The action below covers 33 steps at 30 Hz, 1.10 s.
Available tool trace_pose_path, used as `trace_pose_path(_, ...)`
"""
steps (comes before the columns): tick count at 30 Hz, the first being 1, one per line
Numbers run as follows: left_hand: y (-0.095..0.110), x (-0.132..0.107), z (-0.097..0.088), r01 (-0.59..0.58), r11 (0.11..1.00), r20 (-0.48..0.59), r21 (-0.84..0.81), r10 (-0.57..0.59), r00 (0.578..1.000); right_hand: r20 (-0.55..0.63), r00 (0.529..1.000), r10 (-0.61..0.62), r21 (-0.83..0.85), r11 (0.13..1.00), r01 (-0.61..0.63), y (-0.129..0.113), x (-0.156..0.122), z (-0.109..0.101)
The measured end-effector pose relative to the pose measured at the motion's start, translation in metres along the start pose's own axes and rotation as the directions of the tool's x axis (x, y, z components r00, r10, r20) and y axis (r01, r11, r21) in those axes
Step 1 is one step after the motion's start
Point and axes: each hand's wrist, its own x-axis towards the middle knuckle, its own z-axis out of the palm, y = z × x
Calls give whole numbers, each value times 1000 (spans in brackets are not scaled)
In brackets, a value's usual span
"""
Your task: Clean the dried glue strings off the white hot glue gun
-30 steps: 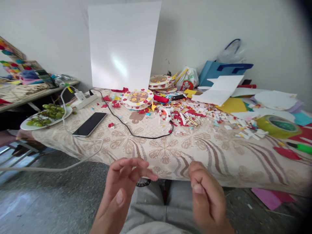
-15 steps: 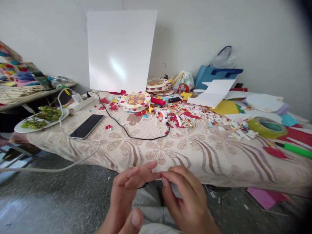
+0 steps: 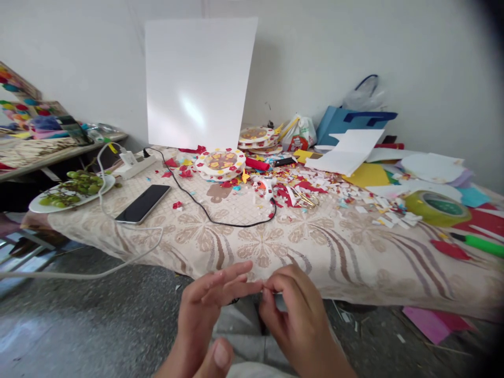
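My left hand is held over my lap in front of the table edge, its fingers stretched out and its thumb apart. Close against its fingertip, my right hand pinches with thumb and forefinger; whatever may be between them is too small to make out. On the table beyond the hands lies a white glue gun with a black cord. Beside it are gold-handled scissors. A round white paper piece with red dots and yellow flowers sits behind.
Paper scraps cover the right middle of the table. A phone and a plate of grapes are on the left. A white board stands behind. Rolled tape, a green pen and a blue bag are on the right.
The right thumb and forefinger have drawn closer together at the left fingertip. The left hand keeps nearly the same pose. The whole view has shifted slightly.
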Motion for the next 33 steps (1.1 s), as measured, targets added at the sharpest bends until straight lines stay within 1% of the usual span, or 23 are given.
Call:
trace_pose_path(5,-2,0,-6,-32,999,78,38,29,997,30,999,16,17,1000,-17,2,1,0)
trace_pose_path(9,-2,-1,-7,-31,998,110,60,25,994,18,1000,7,19,1000,-7,1,3,0)
trace_pose_path(12,-1,-2,-5,-34,995,113,94,23,993,10,1000,0,3,1000,0,-1,3,-1)
trace_pose_path(17,-1,-4,-1,-60,989,85,133,49,995,4,1000,-23,-19,1000,23,-3,4,-4)
trace_pose_path(21,-1,-4,0,-69,988,92,139,56,994,-8,1000,-26,-4,1000,26,-4,5,-4)
trace_pose_path(25,0,-3,-1,-51,990,105,129,38,994,-21,1000,-22,14,1000,22,-4,7,-4)
trace_pose_path(29,4,-3,-1,15,996,94,85,-23,995,-3,1000,28,103,994,-28,-5,6,-4)
trace_pose_path(31,6,-4,-1,53,996,88,66,-59,994,24,997,71,170,983,-74,-6,4,-4)
trace_pose_path(33,8,-4,-2,81,995,83,50,-85,993,75,989,129,239,961,-143,-6,3,-5)
